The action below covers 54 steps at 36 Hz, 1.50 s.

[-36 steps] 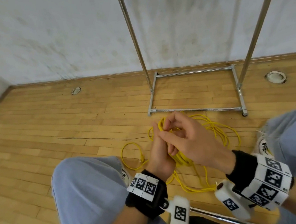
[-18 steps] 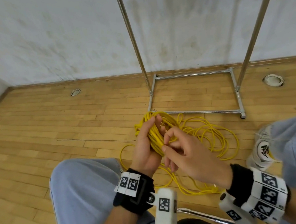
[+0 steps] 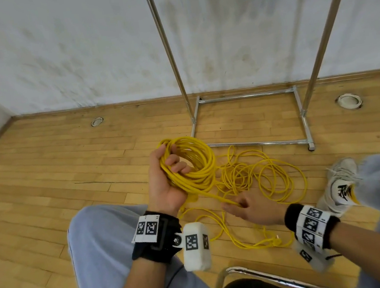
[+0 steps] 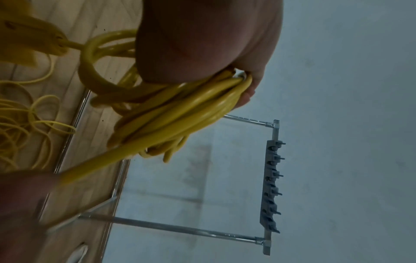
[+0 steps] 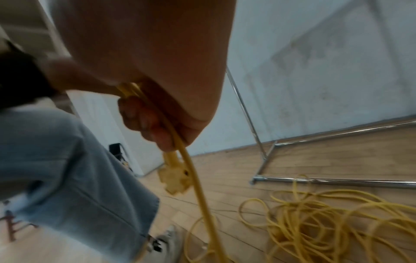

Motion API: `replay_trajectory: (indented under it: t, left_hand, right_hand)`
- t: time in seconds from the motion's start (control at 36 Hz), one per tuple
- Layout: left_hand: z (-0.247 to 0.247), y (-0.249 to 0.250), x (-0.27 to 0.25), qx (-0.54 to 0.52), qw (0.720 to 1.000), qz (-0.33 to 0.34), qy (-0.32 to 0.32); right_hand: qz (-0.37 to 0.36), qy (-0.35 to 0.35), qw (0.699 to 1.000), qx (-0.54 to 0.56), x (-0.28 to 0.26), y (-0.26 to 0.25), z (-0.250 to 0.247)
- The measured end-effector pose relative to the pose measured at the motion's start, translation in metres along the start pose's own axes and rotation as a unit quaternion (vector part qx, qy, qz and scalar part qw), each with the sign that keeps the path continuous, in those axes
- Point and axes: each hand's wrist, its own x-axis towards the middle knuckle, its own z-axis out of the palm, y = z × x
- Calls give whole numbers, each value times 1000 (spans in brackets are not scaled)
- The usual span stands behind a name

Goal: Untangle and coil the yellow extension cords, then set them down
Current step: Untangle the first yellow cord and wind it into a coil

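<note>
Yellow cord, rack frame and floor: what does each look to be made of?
Yellow cord: smooth, slightly glossy jacket, probably plastic or rubber; it bends into loose coils.
Rack frame: bright mirror-like tubing, likely chromed or polished metal.
Floor: narrow boards with visible grain and a light sheen, apparently varnished wood.

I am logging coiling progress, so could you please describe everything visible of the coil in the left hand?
The coil is a round bundle of many loops of glossy yellow cord. The left hand grips it above the wooden floor, fingers curled through its middle. One strand runs down from it to the right hand.
</note>
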Motion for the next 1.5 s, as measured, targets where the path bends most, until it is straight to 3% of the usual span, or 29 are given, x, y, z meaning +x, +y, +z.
replay_trajectory:
  t: [0.11, 0.22, 0.36, 0.47, 0.61, 0.75, 0.86, 1.06, 1.25, 1.36, 1.5]
  left_hand:
    - [-4, 15, -1, -4, 999, -2, -31]
    - [-10, 24, -2, 20, 996, -25, -88]
    - [-9, 21, -4, 127, 975, -83, -160]
    - [-8, 11, -5, 237, 938, -162, -193]
    - [-3, -4, -5, 362, 896, -209, -151]
    - [0, -22, -4, 436, 867, -209, -125]
    - [1, -35, -6, 505, 835, -190, -106]
    - [-8, -52, -4, 547, 823, -128, -79]
    - [-8, -54, 1, 586, 803, -89, -64]
    - [-8, -62, 4, 623, 779, -64, -42]
    - [-17, -73, 14, 652, 757, -16, 40]
  right_hand:
    - [93, -2, 995, 25, 13, 34, -18]
    - [180, 59, 981, 43, 25, 54, -36]
    - [193, 79, 971, 116, 35, 49, -57]
    - [200, 84, 971, 99, 39, 32, -71]
    - [197, 64, 974, 87, 40, 11, -86]
    - [202, 24, 978, 53, 37, -24, -105]
    - [191, -11, 973, 129, 32, -55, -109]
    - [210, 34, 963, 167, 25, -77, -99]
    - [183, 97, 949, 239, 18, -85, -98]
    - [180, 120, 955, 201, 18, -86, -92]
    - [140, 137, 973, 125, 16, -85, -95]
